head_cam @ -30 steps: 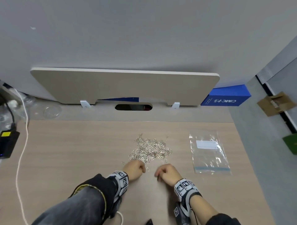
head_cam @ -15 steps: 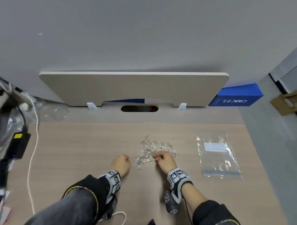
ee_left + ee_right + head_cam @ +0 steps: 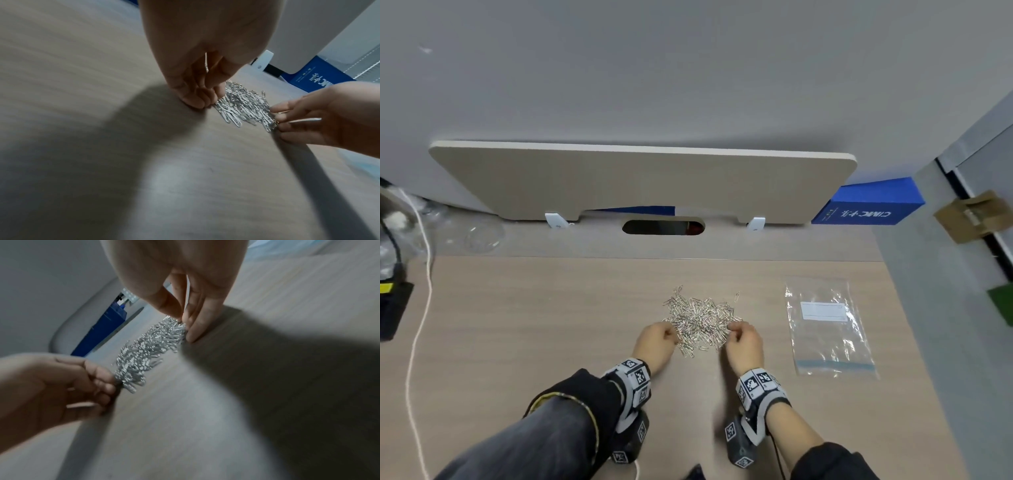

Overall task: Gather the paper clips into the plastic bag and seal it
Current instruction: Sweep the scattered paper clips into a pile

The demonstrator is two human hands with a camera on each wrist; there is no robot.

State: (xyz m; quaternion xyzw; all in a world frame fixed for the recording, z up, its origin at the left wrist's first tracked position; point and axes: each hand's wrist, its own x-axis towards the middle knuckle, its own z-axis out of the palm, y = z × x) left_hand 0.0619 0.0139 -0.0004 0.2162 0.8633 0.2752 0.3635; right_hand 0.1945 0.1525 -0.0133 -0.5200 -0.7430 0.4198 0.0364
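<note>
A heap of silver paper clips (image 3: pixel 702 318) lies mid-desk. My left hand (image 3: pixel 657 339) is at its left edge, fingers curled, tips on the wood and against the clips (image 3: pixel 242 104). My right hand (image 3: pixel 743 339) is at the right edge; in the right wrist view its thumb and fingers (image 3: pixel 193 324) pinch at the outermost clips (image 3: pixel 148 350). One stray clip (image 3: pixel 737 296) lies just behind the heap. The clear zip bag (image 3: pixel 825 325) with a white label lies flat to the right, untouched, its blue seal strip toward me.
A beige divider panel (image 3: pixel 640 181) stands along the back, with a cable slot (image 3: pixel 663 227) below it. A blue box (image 3: pixel 869 205) sits back right. At the left are a white cord (image 3: pixel 421 325), a black adapter (image 3: pixel 393 308) and a clear round lid (image 3: pixel 484 234). The desk's right edge runs just past the bag.
Both hands moved forward from just in front of the heap to its left and right edges. The clips now sit bunched closer together between them.
</note>
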